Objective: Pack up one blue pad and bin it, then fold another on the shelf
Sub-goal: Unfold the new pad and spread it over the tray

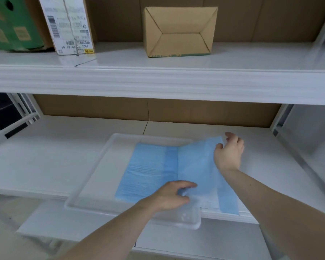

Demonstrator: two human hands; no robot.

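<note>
- The blue pad (pixel 152 171) lies spread on the lower shelf (pixel 45 156), its left part inside a shallow clear plastic tray (pixel 94 166) and its right part draped over the tray's right side onto the shelf board.
- The right hand (pixel 228 152) is at about two o'clock from the pad's middle. Its thumb and fingers pinch the far right edge and lift it, so that flap stands up off the shelf along a crease.
- The left hand (pixel 174 196) is at about six o'clock, at the pad's near edge. Its fingers are curled down onto the sheet; it looks to be gathering or pinning the edge, though I cannot tell from here whether it truly has a pinch.
- The pad looks thin, light and limp. The lifted part sags and shows folds, so it should crease easily and carry no weight to speak of. Its surface seems smooth, perhaps a little slippery on the plastic tray.
- I would say edges and corners are the places to take hold; a grip in the middle would only bunch it up.
- On the upper shelf sit a brown cardboard box (pixel 179 31) at twelve o'clock, and a white labelled carton (pixel 68 25) and a green box (pixel 11 23) toward eleven o'clock.
</note>
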